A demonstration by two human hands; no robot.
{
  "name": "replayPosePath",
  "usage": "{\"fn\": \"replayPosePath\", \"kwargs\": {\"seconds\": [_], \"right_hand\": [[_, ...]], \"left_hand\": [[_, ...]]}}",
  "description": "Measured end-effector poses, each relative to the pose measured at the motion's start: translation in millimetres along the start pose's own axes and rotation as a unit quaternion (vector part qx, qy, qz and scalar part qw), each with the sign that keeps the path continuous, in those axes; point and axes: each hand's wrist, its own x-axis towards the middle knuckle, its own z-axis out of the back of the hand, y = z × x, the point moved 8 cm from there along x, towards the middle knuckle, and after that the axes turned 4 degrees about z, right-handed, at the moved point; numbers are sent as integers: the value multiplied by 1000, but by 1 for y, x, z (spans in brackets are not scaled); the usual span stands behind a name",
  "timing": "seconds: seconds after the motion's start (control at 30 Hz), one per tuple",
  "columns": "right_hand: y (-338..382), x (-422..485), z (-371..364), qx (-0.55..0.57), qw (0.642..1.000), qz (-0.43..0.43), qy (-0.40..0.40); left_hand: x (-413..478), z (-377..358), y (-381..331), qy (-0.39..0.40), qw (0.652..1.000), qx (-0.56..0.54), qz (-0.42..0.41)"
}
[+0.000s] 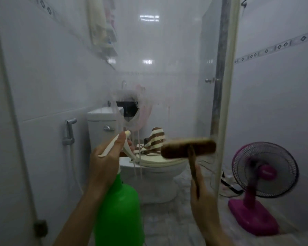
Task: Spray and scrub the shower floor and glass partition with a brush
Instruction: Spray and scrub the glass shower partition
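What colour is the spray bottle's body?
Bright green, with a cream trigger head; spray bottle shows clearly in the head view.

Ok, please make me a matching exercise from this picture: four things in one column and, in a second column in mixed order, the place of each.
Things
1. green plastic spray bottle
2. brown wooden scrub brush
3. pink electric fan
4. brown-and-white striped towel

Places
A. on the white toilet lid
B. held in the left hand
C. standing on the tiled floor, at the right
D. held in the right hand

Pairs: 1-B, 2-D, 3-C, 4-A
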Motion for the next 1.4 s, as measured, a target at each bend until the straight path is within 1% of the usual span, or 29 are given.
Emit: {"fn": "replayPosePath", "kwargs": {"seconds": [0.07,0.1,0.23,0.3,0.37,0.43,0.53,0.6,0.63,0.7,0.77,0.83,0.9,1.0,1.07,1.13,1.2,1.27,1.33,1.4], "right_hand": [[-6,-45,-14,7,999,-39,36],[2,-39,-19,2,999,-40,33],[86,67,-35,0,997,66,-30],[116,92,-42,12,994,93,-59],[111,68,-61,18,993,99,-68],[86,6,-85,30,993,97,-52],[51,-73,-112,7,998,67,18],[48,-82,-118,-14,998,49,39],[60,-73,-116,-17,997,61,47],[100,-26,-111,-4,993,104,53],[147,36,-104,-6,988,149,41],[179,74,-93,-25,981,190,34],[164,68,-89,-45,979,195,43],[98,5,-76,-31,988,134,76],[85,-17,-75,-24,988,114,102],[117,13,-79,-35,985,150,80],[179,62,-93,-54,971,226,53],[234,101,-106,-85,957,270,59],[241,108,-116,-101,954,275,68],[193,74,-113,-84,960,256,80]], "left_hand": [[-5,11,8,-8,1000,3,15],[-7,17,12,-14,1000,9,19],[-6,45,15,-43,999,6,15],[-4,58,15,-53,998,14,3],[-1,69,16,-58,998,24,-7],[2,76,20,-60,998,5,-9],[-1,85,20,-70,996,13,-51],[-8,87,17,-57,995,30,-76],[-10,89,14,-50,995,29,-84],[-9,93,8,-45,996,26,-75],[-6,96,1,-60,996,44,-58],[-5,103,-4,-83,993,60,-53],[-7,113,-6,-96,992,61,-59],[-13,124,2,-92,994,22,-46],[-20,134,7,-112,993,5,-29],[-27,140,13,-123,992,4,-19],[-33,144,19,-126,992,24,-11],[-38,147,25,-131,990,46,-5],[-40,147,32,-132,990,52,-6],[-43,145,36,-133,990,38,-4]]}}
